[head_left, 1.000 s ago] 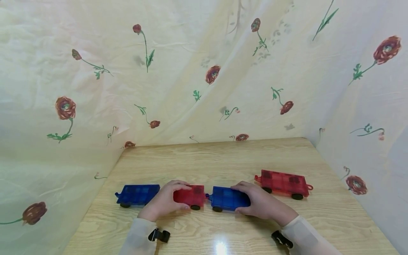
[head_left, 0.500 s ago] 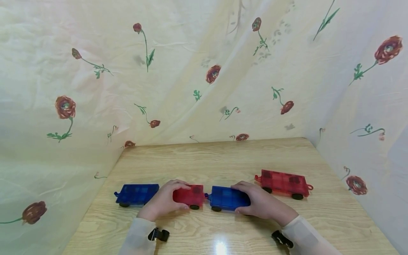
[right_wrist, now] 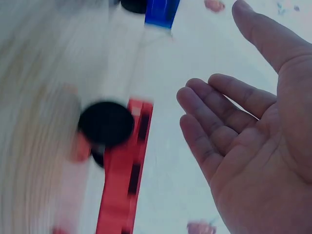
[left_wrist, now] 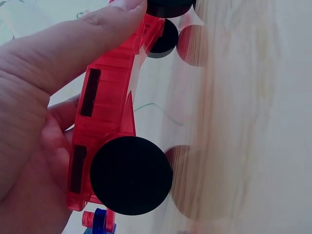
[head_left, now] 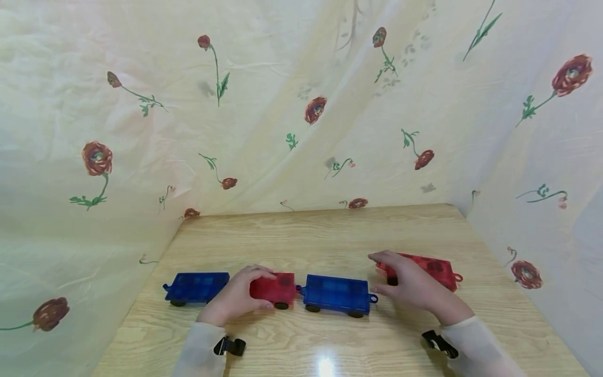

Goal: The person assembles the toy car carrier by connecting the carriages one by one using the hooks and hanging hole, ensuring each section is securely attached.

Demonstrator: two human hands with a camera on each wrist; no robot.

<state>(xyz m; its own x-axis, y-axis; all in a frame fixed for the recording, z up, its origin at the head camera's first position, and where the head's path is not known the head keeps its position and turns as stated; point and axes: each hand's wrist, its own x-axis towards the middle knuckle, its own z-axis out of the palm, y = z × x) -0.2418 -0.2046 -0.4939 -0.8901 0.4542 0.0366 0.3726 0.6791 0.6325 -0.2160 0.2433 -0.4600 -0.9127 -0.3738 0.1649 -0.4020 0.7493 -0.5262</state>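
Note:
My left hand (head_left: 235, 297) grips a see-through red toy train wagon (head_left: 286, 285) from above, thumb on its near side. The left wrist view shows that wagon's black wheels (left_wrist: 131, 175) close to the table, with a blue ring (left_wrist: 99, 222) at its end coupling. A blue wagon (head_left: 336, 293) stands hooked to its right end, and another blue wagon (head_left: 197, 287) sits at its left, that joint hidden behind my hand. My right hand (head_left: 414, 283) holds nothing. Its fingers are spread beside the second red wagon (right_wrist: 119, 190), overlapping that wagon's left end in the head view.
All the wagons stand on a pale wood-grain table (head_left: 301, 235). A flower-printed cloth (head_left: 264, 131) rises behind the table and along both sides. A black strap buckle (head_left: 230, 346) shows at the left wrist, another (head_left: 439, 344) at the right.
My right hand has let go of the middle blue wagon and moved right, over the second red wagon's left end. My left hand and the wagon row have shifted slightly left.

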